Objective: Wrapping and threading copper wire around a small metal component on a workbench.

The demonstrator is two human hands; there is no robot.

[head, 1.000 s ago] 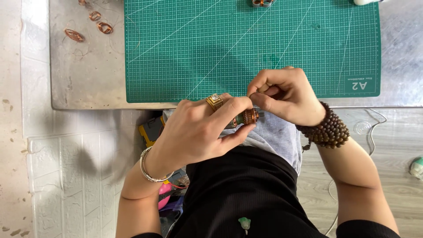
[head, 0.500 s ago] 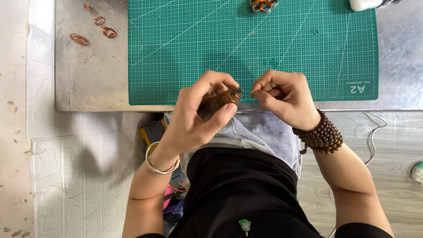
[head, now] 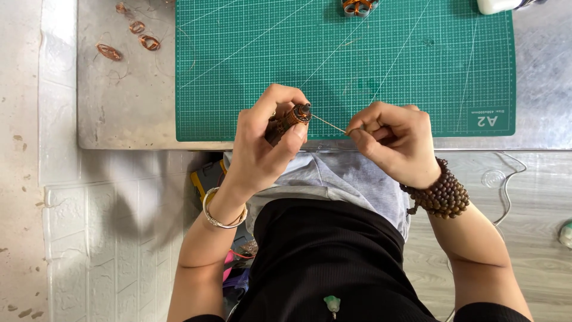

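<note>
We see the left hand (head: 265,143) closed round a small brown cylindrical wire-wound coil (head: 287,121), held just over the near edge of the green cutting mat (head: 250,65). Right hand (head: 396,142) pinches a thin wire (head: 328,123) btwn thumb and fingers; wire runs taut from coil end to that pinch. Both hands sit above the grey metal table (head: 119,107), near its front edge. No containers in view w/ contents we can read. Loose copper wire loops (head: 128,39) lie on table, far left, well apart from hands. Beaded bracelet (head: 441,194) on right wrist, silver bangle (head: 217,214) on left.
</note>
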